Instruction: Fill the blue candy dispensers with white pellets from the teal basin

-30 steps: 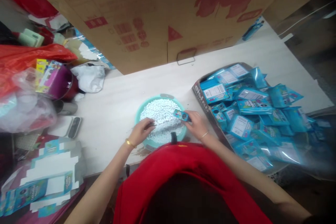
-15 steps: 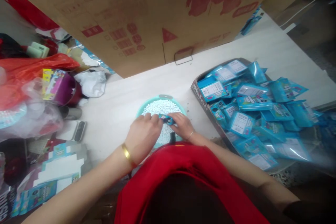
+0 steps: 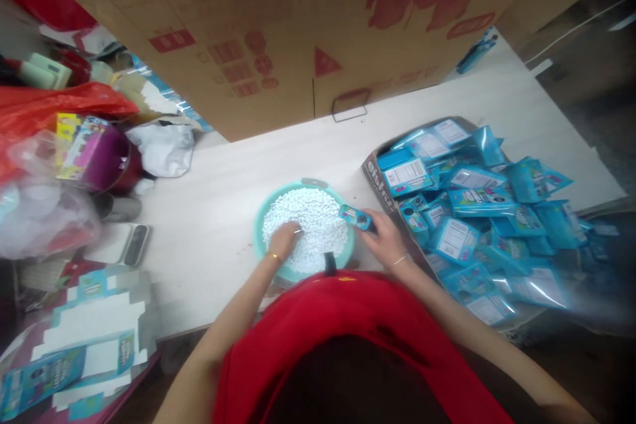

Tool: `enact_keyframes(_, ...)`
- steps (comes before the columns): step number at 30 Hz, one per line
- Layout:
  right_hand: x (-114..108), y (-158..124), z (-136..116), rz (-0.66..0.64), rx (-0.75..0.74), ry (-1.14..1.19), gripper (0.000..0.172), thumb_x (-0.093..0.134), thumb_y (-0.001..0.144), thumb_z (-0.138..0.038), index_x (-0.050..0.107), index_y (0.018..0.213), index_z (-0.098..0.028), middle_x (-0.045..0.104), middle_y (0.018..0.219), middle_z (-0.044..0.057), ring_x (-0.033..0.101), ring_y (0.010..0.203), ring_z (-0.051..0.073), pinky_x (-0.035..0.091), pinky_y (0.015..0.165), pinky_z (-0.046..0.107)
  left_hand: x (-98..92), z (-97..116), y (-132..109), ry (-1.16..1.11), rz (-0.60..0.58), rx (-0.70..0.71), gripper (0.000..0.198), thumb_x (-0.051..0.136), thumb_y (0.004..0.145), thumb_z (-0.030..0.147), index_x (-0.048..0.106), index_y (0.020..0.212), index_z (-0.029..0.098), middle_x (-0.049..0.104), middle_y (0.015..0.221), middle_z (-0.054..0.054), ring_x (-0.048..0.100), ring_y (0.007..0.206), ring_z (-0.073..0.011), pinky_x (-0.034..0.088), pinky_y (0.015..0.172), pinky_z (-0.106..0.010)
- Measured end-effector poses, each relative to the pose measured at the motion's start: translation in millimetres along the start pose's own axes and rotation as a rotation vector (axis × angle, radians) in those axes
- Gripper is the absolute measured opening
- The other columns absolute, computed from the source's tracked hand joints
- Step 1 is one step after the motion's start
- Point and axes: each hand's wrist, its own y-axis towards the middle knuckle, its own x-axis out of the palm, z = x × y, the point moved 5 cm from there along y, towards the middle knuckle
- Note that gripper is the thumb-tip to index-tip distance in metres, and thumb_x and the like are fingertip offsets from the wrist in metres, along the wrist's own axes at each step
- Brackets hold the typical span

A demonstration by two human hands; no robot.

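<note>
A turquoise basin (image 3: 259, 238) full of small white pellets (image 3: 311, 212) stands in front of me. My left hand (image 3: 285, 240) is down among the pellets on the left side of the basin, its fingers closed. A small shiny edge shows at its fingertips; what it belongs to, I cannot make out. Just right of the basin's rim, my right hand (image 3: 384, 238) grips a small blue box (image 3: 355, 216), tilted, with a dark round spot on its face.
To the right, an open carton (image 3: 380, 189) is heaped with blue packs (image 3: 479, 199). A large cardboard box (image 3: 278, 96) stands behind the basin. Left lie flattened blue-and-white boxes (image 3: 89, 318), a white scale-like device (image 3: 116, 243), a purple container (image 3: 112, 159) and plastic bags (image 3: 44, 215).
My hands were together over the basin at the blue box. The left has let go and dropped into the pellets; the right has carried the box rightward.
</note>
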Motion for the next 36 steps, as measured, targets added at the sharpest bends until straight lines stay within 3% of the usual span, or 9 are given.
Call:
enact_keyframes(3, -1.9, -0.9, -2.6, 0.002, 0.011, 0.003, 0.034, 0.054, 0.086, -0.037, 0.057, 0.114, -0.019, 0.066, 0.106, 0.012, 0.061, 0.101, 0.027, 0.050, 0.088, 0.045, 23.1, 17.3, 10.4, -0.103, 0.013, 0.029, 0.023, 0.049, 0.086, 0.021, 0.057, 0.107, 0.020, 0.061, 0.110, -0.009, 0.055, 0.101, -0.0214, 0.044, 0.091, -0.036)
enact_keyframes(6, -1.1, -1.5, -4.2, -0.003, 0.025, 0.009, 0.033, 0.054, 0.087, -0.037, 0.056, 0.114, -0.019, 0.066, 0.106, 0.012, 0.061, 0.101, 0.027, 0.051, 0.087, 0.044, 15.9, 20.4, 5.3, -0.170, 0.019, 0.049, 0.024, 0.048, 0.087, 0.027, 0.055, 0.109, 0.020, 0.062, 0.104, -0.007, 0.057, 0.092, -0.0192, 0.046, 0.086, -0.034)
enact_keyframes(11, 7.4, -1.3, -3.6, -0.017, -0.023, -0.016, 0.033, 0.057, 0.085, -0.034, 0.056, 0.114, -0.017, 0.066, 0.105, 0.012, 0.060, 0.099, 0.027, 0.051, 0.086, 0.043, -49.8, 23.0, -27.7, -0.224, 0.060, 0.135, 0.024, 0.048, 0.089, 0.033, 0.055, 0.106, 0.019, 0.060, 0.091, -0.005, 0.055, 0.078, -0.0159, 0.046, 0.075, -0.031)
enact_keyframes(15, 25.2, 2.0, -8.9, -0.084, -0.106, -0.049, 0.035, 0.057, 0.082, -0.022, 0.055, 0.116, -0.017, 0.065, 0.107, 0.012, 0.059, 0.099, 0.028, 0.050, 0.086, 0.044, -111.7, 47.0, -52.0, -0.163, 0.084, 0.222, 0.023, 0.046, 0.091, 0.034, 0.055, 0.107, 0.019, 0.059, 0.090, -0.005, 0.054, 0.076, -0.0147, 0.046, 0.072, -0.028)
enact_keyframes(18, 38.4, 6.2, -21.6, -0.141, -0.178, -0.057, 0.041, 0.055, 0.077, -0.014, 0.054, 0.118, -0.017, 0.064, 0.111, 0.011, 0.057, 0.102, 0.028, 0.049, 0.088, 0.044, -143.4, 71.8, -60.0, -0.049, 0.064, 0.261, 0.022, 0.046, 0.092, 0.034, 0.054, 0.107, 0.020, 0.060, 0.089, -0.004, 0.056, 0.077, -0.0152, 0.046, 0.071, -0.028)
enact_keyframes(25, 55.1, 9.1, -47.5, -0.166, -0.268, 0.008, 0.043, 0.056, 0.073, -0.009, 0.055, 0.116, -0.014, 0.065, 0.110, 0.011, 0.057, 0.102, 0.026, 0.048, 0.089, 0.042, -173.2, 138.2, -63.2, 0.579, -0.084, 0.250, 0.013, 0.045, 0.089, 0.020, 0.057, 0.094, 0.016, 0.062, 0.086, -0.007, 0.057, 0.080, -0.0223, 0.046, 0.064, -0.033)
enact_keyframes(30, 61.0, 4.2, -46.2, -0.124, -0.253, 0.132, 0.038, 0.058, 0.078, -0.014, 0.055, 0.116, -0.016, 0.066, 0.108, 0.011, 0.059, 0.100, 0.027, 0.049, 0.088, 0.043, -191.4, 184.9, -74.7, 0.767, -0.111, 0.313, 0.041, 0.039, 0.083, 0.001, 0.048, 0.122, 0.011, 0.063, 0.085, -0.009, 0.058, 0.077, -0.0227, 0.046, 0.062, -0.034)
enact_keyframes(33, 59.7, 2.3, -44.3, -0.105, -0.225, 0.218, 0.035, 0.059, 0.082, -0.019, 0.054, 0.117, -0.018, 0.065, 0.107, 0.011, 0.059, 0.099, 0.026, 0.050, 0.087, 0.044, -206.6, 181.7, -78.7, 0.727, -0.100, 0.334, 0.035, 0.041, 0.084, 0.003, 0.053, 0.115, 0.012, 0.063, 0.082, -0.008, 0.058, 0.077, -0.0237, 0.047, 0.063, -0.035)
enact_keyframes(36, 54.6, 3.0, -47.1, -0.103, -0.196, 0.316, 0.037, 0.061, 0.082, -0.024, 0.054, 0.118, -0.021, 0.065, 0.107, 0.010, 0.060, 0.100, 0.024, 0.051, 0.087, 0.042, -213.0, 155.4, -74.2, 0.515, -0.019, 0.378, 0.021, 0.048, 0.089, 0.025, 0.056, 0.107, 0.017, 0.063, 0.091, -0.007, 0.060, 0.081, -0.0220, 0.050, 0.067, -0.034)
